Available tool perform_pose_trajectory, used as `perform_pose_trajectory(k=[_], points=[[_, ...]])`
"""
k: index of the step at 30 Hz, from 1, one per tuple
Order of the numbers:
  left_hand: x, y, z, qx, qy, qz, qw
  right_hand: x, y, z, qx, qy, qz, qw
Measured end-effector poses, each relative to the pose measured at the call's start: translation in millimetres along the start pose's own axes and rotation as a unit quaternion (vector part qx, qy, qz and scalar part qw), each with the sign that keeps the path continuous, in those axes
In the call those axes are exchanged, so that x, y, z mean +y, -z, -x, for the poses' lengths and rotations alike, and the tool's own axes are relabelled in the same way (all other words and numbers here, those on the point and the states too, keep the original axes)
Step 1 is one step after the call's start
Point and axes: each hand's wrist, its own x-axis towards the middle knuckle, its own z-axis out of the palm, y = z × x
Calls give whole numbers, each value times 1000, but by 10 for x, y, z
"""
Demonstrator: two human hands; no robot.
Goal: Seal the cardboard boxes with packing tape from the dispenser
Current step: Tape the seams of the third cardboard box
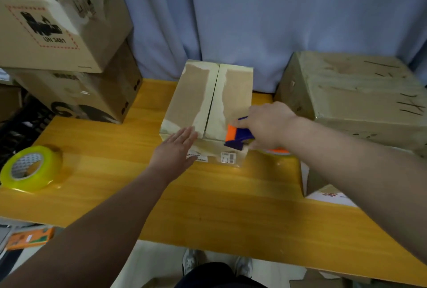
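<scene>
A small cardboard box (191, 100) stands mid-table, its two top flaps closed with a seam down the middle and torn tape patches. My left hand (176, 149) lies flat with straight fingers against the box's near left corner. My right hand (265, 123) grips a blue and orange tape dispenser (238, 136) at the box's near right top edge. The dispenser's tape roll is mostly hidden behind my hand.
A loose roll of yellowish tape (30, 168) lies at the left of the yellow table (208, 195). A large box (360, 95) stands at the right, stacked boxes (69, 56) at the left, and a blue curtain (254, 10) hangs behind.
</scene>
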Motion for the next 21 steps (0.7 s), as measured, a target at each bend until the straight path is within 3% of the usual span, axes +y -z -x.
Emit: perform_pose_trajectory(k=[4, 8, 13, 18, 21], points=[[62, 69, -19, -8, 16, 9, 1000, 171, -117, 178, -50, -24, 28, 998], [107, 58, -73, -36, 23, -24, 999, 78, -224, 115, -38, -23, 35, 998], [539, -28, -168, -88, 89, -105, 986, 87, -250, 112, -44, -33, 30, 998], [846, -127, -184, -49, -51, -59, 996, 30, -230, 59, -45, -39, 40, 997], [312, -71, -111, -23, 10, -21, 999, 42, -235, 56, -44, -39, 35, 998]])
